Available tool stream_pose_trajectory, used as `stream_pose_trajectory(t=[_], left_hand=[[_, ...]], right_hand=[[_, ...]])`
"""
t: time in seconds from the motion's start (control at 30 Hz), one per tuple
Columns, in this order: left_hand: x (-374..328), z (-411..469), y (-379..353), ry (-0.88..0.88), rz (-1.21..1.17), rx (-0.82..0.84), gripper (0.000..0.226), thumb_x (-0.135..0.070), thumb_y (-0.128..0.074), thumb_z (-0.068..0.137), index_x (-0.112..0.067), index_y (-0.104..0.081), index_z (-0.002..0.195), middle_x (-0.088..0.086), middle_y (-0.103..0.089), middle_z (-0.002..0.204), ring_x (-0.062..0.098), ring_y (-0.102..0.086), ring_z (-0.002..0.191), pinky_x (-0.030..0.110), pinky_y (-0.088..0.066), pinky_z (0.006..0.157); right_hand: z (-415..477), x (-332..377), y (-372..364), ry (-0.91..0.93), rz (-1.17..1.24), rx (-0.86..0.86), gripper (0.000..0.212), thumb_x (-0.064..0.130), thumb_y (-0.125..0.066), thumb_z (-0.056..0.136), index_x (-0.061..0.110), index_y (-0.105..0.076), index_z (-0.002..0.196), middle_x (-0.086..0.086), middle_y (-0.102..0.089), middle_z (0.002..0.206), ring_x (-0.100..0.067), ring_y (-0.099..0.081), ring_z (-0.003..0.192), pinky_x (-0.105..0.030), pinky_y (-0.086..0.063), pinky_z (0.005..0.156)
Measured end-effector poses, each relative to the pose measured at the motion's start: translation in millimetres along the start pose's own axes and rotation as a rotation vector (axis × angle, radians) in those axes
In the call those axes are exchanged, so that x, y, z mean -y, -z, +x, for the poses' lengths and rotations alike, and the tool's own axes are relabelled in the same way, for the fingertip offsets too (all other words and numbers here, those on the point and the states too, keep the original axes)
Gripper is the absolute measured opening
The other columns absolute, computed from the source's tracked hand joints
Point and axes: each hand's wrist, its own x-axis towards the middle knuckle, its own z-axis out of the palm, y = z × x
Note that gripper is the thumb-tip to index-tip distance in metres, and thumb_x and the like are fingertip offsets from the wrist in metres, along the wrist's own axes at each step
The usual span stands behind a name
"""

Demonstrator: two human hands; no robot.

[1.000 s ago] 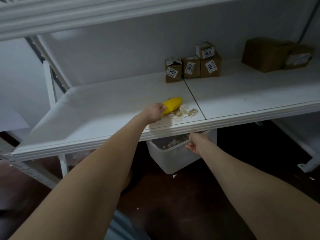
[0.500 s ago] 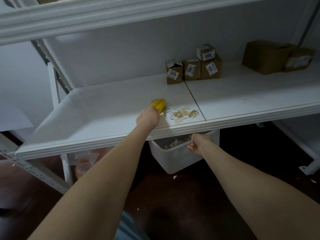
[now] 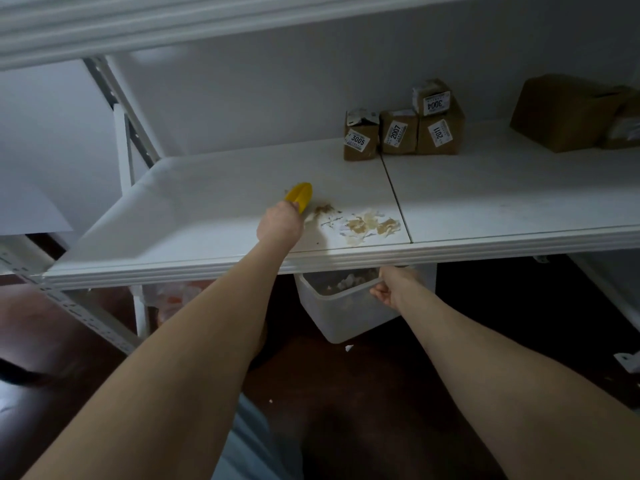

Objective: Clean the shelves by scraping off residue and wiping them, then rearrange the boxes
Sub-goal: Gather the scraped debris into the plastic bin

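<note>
My left hand (image 3: 280,226) is closed round the handle of the yellow scraper (image 3: 300,197), whose body sticks out past my knuckles toward the back wall. The working edge is hidden under my hand, so I cannot tell whether it touches the board. My right hand (image 3: 387,289) curls over the near rim of a translucent bin (image 3: 341,318) and holds it just below the shelf's front edge, under the mess. I hold it there, I'd say, so that whatever I push off the lip drops straight in (pale scraps lie in it already).

The residue (image 3: 367,225) sits near the front edge of the shelf (image 3: 207,202), just right of the scraper. There is a brownish smear beside my hand, then curled flakes reaching almost to the seam (image 3: 398,199) where two boards meet. I judge the scraping part done and the wiping not begun; I see no cloth.

The small boxes (image 3: 398,131) stand at the back edge by the seam: 3005, 2007 and 2011 in a row, with 3004 on top, probably out of the scraper's way. Two larger boxes (image 3: 561,112) sit at the back of the right-hand board.

The shelf is white with a moulded front. Another white shelf (image 3: 138,22) runs above it, a slotted upright (image 3: 114,88) stands at the left, and the dark floor (image 3: 346,410) below carries a few scraps.
</note>
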Motion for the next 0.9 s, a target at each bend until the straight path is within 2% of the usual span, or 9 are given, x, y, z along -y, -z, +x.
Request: stream_pose_trajectory(t=[0.1, 0.2, 0.33, 0.47, 0.53, 0.63, 0.77, 0.83, 0.9], left_hand=[[-1.4, -1.2, 0.6, -0.005, 0.041, 0.016, 0.040, -0.031, -0.035, 0.100, -0.003, -0.054, 0.121, 0.021, -0.058, 0.123, 0.039, -0.054, 0.114, 0.040, -0.044, 0.089], [-3.3, -0.6, 1.6, -0.002, 0.042, 0.015, 0.040, -0.031, -0.035, 0.101, -0.002, -0.053, 0.121, 0.021, -0.058, 0.123, 0.038, -0.054, 0.114, 0.040, -0.044, 0.088], [-4.3, -2.9, 2.6, 0.000, 0.029, 0.006, 0.037, -0.025, -0.031, 0.101, -0.004, -0.053, 0.122, 0.021, -0.058, 0.121, 0.038, -0.055, 0.111, 0.040, -0.043, 0.086], [3.6, 0.1, 2.9, -0.012, 0.041, -0.016, 0.037, -0.026, -0.032, 0.101, -0.004, -0.052, 0.123, 0.021, -0.058, 0.120, 0.038, -0.057, 0.109, 0.041, -0.044, 0.084], [5.4, 6.8, 3.9, -0.012, 0.040, -0.018, 0.038, -0.027, -0.032, 0.101, -0.004, -0.051, 0.125, 0.022, -0.057, 0.122, 0.039, -0.055, 0.112, 0.042, -0.045, 0.088], [2.5, 17.4, 3.4, -0.014, 0.052, 0.065, 0.044, -0.035, -0.035, 0.100, -0.007, -0.049, 0.131, 0.018, -0.054, 0.131, 0.036, -0.054, 0.118, 0.040, -0.043, 0.094], [-12.5, 16.1, -6.7, -0.117, 0.087, 0.182, 0.037, -0.021, -0.034, 0.100, -0.004, -0.051, 0.128, 0.019, -0.055, 0.129, 0.036, -0.054, 0.117, 0.041, -0.043, 0.096], [-18.8, 9.7, -7.7, -0.164, 0.085, 0.205, 0.039, -0.026, -0.030, 0.101, -0.005, -0.049, 0.128, 0.020, -0.053, 0.130, 0.037, -0.052, 0.118, 0.042, -0.041, 0.097], [-18.7, 5.2, -6.0, -0.216, 0.066, 0.237, 0.039, -0.028, -0.029, 0.102, -0.004, -0.050, 0.126, 0.022, -0.053, 0.129, 0.038, -0.052, 0.117, 0.041, -0.040, 0.097]], right_hand=[[-2.1, 0.8, 0.4, 0.001, 0.017, 0.016, 0.011, 0.007, -0.052, 0.092, 0.000, -0.055, 0.084, -0.010, -0.050, 0.057, -0.014, -0.052, 0.034, -0.017, -0.045, 0.034], [-4.2, 1.0, -0.2, 0.010, 0.039, 0.022, 0.019, 0.003, -0.052, 0.092, 0.002, -0.049, 0.073, -0.010, -0.048, 0.057, -0.017, -0.052, 0.044, -0.023, -0.050, 0.045], [-3.3, -1.5, -0.6, 0.023, 0.035, 0.007, 0.019, 0.006, -0.052, 0.092, 0.003, -0.049, 0.073, -0.010, -0.050, 0.058, -0.018, -0.055, 0.047, -0.020, -0.049, 0.040], [-0.4, -8.4, -4.3, 0.050, 0.049, -0.030, 0.020, 0.006, -0.053, 0.091, 0.003, -0.049, 0.072, -0.010, -0.049, 0.057, -0.016, -0.052, 0.043, -0.027, -0.055, 0.052], [-1.4, -11.6, -3.7, 0.055, 0.045, -0.046, 0.018, 0.006, -0.053, 0.090, 0.002, -0.051, 0.073, -0.010, -0.050, 0.055, -0.015, -0.052, 0.041, -0.025, -0.052, 0.043], [-2.3, -11.2, -0.1, 0.062, 0.051, -0.058, 0.018, 0.006, -0.054, 0.089, 0.001, -0.053, 0.072, -0.012, -0.052, 0.055, -0.016, -0.054, 0.039, -0.020, -0.048, 0.036], [-3.7, -9.7, 1.4, 0.063, 0.029, -0.065, 0.020, 0.005, -0.053, 0.090, 0.000, -0.052, 0.071, -0.011, -0.052, 0.053, -0.015, -0.053, 0.037, -0.024, -0.051, 0.045], [-4.4, -10.4, 1.9, 0.065, 0.021, -0.067, 0.020, 0.006, -0.053, 0.090, 0.000, -0.052, 0.071, -0.012, -0.052, 0.054, -0.016, -0.053, 0.037, -0.023, -0.050, 0.041], [-6.5, -11.2, 2.8, 0.069, 0.011, -0.068, 0.019, 0.003, -0.053, 0.089, 0.000, -0.051, 0.070, -0.012, -0.052, 0.055, -0.017, -0.053, 0.040, -0.024, -0.050, 0.044]])
